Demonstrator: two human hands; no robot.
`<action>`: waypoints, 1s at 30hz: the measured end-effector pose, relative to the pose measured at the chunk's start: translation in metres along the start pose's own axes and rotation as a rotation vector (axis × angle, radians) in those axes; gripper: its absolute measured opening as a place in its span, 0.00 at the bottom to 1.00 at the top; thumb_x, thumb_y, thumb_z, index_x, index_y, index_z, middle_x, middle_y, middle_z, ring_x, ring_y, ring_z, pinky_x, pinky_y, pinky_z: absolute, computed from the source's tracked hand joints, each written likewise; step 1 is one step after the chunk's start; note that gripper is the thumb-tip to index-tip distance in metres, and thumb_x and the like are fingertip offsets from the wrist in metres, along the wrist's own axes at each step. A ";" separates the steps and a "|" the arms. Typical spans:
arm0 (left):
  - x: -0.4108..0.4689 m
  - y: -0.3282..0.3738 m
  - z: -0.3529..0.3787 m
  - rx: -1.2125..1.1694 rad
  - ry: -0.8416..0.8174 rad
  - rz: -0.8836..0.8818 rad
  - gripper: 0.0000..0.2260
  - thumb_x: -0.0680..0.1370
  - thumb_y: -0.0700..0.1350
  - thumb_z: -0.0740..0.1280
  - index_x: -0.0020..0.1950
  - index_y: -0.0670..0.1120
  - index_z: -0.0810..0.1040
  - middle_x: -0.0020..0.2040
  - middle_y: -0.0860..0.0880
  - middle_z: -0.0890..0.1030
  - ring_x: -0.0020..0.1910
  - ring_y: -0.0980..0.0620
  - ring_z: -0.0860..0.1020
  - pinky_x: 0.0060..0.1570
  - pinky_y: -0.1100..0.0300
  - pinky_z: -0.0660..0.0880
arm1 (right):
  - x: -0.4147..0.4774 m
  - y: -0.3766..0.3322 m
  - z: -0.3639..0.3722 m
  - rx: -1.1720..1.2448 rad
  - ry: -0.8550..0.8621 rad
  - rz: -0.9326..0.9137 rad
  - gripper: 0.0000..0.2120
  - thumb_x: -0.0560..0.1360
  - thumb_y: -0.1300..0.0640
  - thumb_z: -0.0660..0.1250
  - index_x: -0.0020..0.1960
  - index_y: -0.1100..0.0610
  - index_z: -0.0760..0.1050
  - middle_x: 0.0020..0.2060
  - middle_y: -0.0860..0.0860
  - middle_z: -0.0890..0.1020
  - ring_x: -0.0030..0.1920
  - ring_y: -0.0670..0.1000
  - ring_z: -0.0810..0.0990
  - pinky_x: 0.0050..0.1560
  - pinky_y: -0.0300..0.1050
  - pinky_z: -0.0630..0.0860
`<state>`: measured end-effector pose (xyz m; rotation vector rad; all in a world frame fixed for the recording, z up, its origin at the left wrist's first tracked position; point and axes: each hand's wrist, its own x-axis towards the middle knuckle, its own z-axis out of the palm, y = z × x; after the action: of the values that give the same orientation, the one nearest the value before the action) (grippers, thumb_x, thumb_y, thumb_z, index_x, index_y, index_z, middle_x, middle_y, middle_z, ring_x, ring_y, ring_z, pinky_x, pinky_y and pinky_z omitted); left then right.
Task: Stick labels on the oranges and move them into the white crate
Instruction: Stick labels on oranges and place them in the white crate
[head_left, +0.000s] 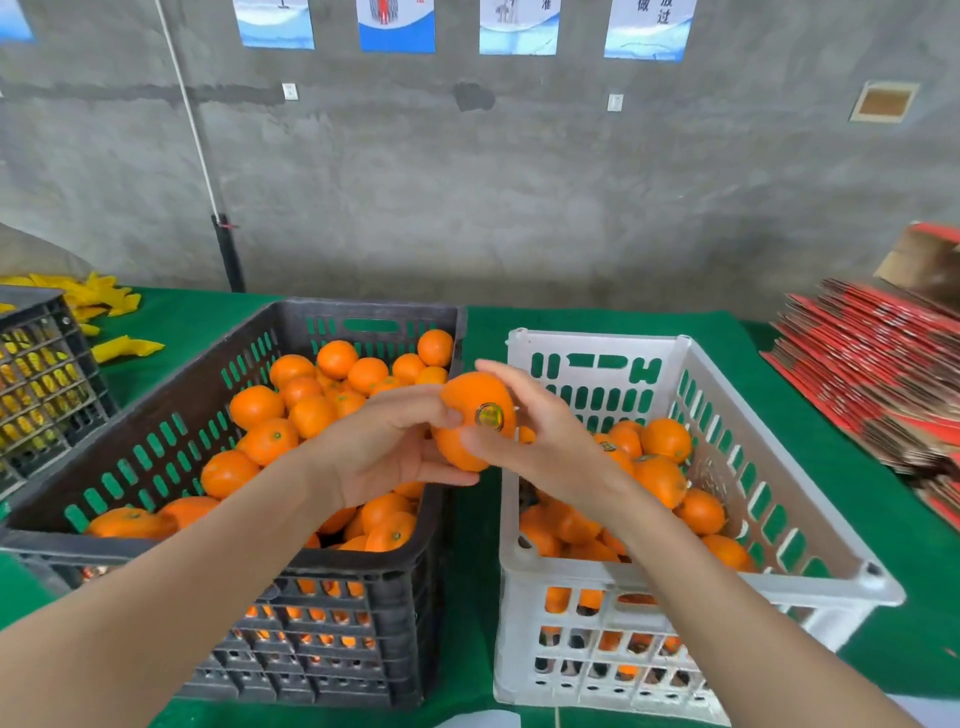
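Note:
Both hands hold one orange (470, 402) in the air between the two crates, over the gap. A round gold label (490, 416) sits on its near face. My left hand (384, 447) cups the orange from the left and below, thumb on its side. My right hand (524, 431) grips it from the right, fingers over the top and thumb under the label. The black crate (363, 571) on the left is full of oranges (311, 410). The white crate (691, 358) on the right holds several oranges (660, 473), some with labels.
A green cloth (467, 613) covers the table. Another dark crate (41, 374) stands at the far left, with yellow pieces (119, 345) behind it. Flattened red cartons (883, 364) are stacked at the right. A grey concrete wall (519, 182) rises behind the table.

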<state>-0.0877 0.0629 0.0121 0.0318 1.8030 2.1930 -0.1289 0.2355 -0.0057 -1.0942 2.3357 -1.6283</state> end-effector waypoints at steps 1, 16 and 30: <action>0.006 -0.001 0.005 -0.019 0.035 -0.011 0.22 0.69 0.40 0.72 0.62 0.41 0.75 0.57 0.40 0.81 0.51 0.43 0.82 0.44 0.51 0.81 | 0.004 0.005 -0.005 -0.039 0.014 0.023 0.34 0.64 0.39 0.74 0.66 0.41 0.64 0.55 0.34 0.72 0.54 0.38 0.75 0.49 0.34 0.77; 0.004 -0.015 -0.027 0.296 0.449 0.084 0.08 0.79 0.40 0.64 0.56 0.47 0.78 0.52 0.47 0.82 0.45 0.52 0.81 0.38 0.63 0.78 | 0.074 0.161 -0.048 -0.817 -0.097 0.615 0.45 0.69 0.53 0.74 0.76 0.55 0.49 0.70 0.59 0.67 0.66 0.60 0.69 0.61 0.52 0.69; -0.045 -0.028 -0.018 0.157 0.461 0.164 0.05 0.78 0.36 0.65 0.48 0.43 0.80 0.37 0.47 0.83 0.29 0.55 0.78 0.24 0.67 0.72 | -0.112 0.045 0.092 -0.396 -0.380 0.061 0.14 0.78 0.48 0.61 0.49 0.57 0.78 0.44 0.51 0.80 0.45 0.45 0.77 0.44 0.38 0.72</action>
<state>-0.0426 0.0391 -0.0108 -0.3289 2.2878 2.3024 -0.0266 0.2379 -0.1183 -1.2484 2.4431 -0.8552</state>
